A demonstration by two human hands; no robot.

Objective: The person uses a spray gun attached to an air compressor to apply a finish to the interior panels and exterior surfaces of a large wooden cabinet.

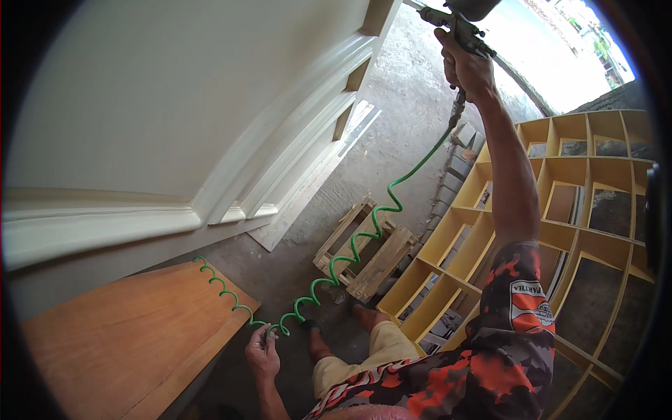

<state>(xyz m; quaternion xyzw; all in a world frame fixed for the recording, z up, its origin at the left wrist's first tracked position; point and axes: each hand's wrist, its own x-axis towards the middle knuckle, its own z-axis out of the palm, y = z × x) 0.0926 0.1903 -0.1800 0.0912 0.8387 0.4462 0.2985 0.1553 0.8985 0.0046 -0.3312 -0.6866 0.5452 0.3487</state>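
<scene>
My right hand (467, 68) is raised at the top right, wrapped round the grip of a dark metal spray gun (462, 31). A green coiled air hose (378, 224) runs down from the gun's handle fitting. At the lower middle my left hand (264, 350) pinches that hose between thumb and fingers. A cream-painted panel with raised mouldings (161, 98) fills the upper left, to the left of both hands. An orange-brown wooden board (126, 343) lies below it, beside my left hand, with part of the hose over its corner.
A yellowish open-cell wooden shelving frame (588, 231) covers the right side. Two rough wooden crate-like pieces (371, 273) sit on the concrete floor (413, 84) before my feet, near a row of blocks (448, 182). A white board (273, 231) lies under the panel. Bright outdoor light comes from the top right.
</scene>
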